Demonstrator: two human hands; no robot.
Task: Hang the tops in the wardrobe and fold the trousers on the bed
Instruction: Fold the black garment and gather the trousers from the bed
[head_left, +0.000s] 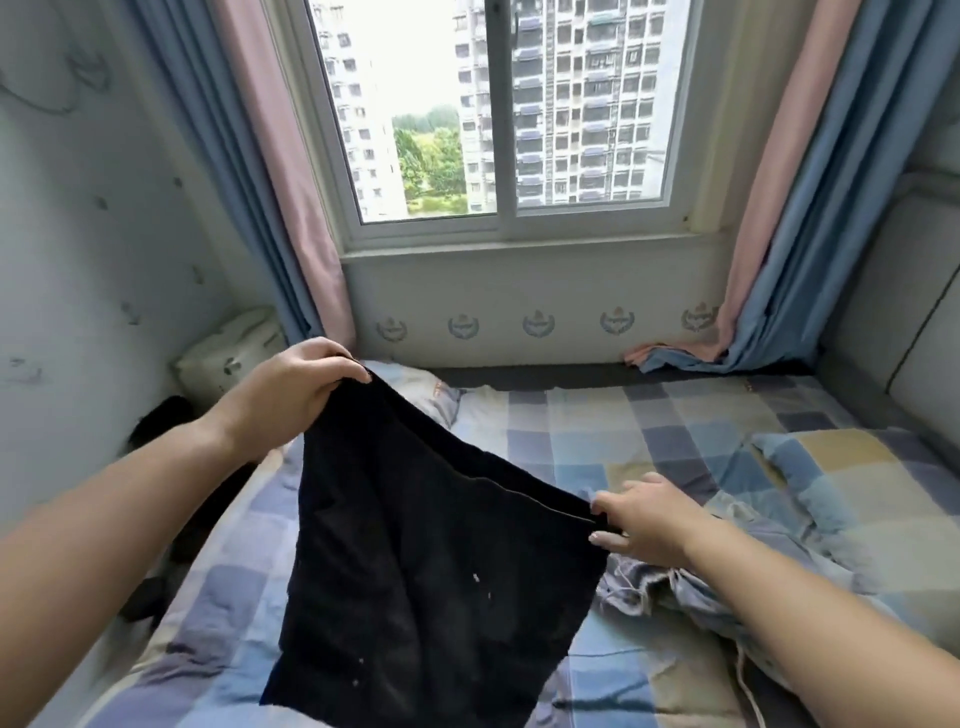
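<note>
- Now the black, soft-cloth trousers (431, 561) hang above the checked blue bedsheet (597, 431), speckled with pale lint.
- Their top edge slants down rightward, left hand (291, 395) gripping one corner, right hand (644, 525) pinching the other.

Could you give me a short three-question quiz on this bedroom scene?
1. True or false: both hands grip the black garment.
2. Which hand holds its corner higher: A) left hand B) right hand?
3. Fill in: the bed's checked sheet lies below a ____.

Key: 1 true, fingers of both hands pinch its top edge. 2 A. 3 window.
</note>
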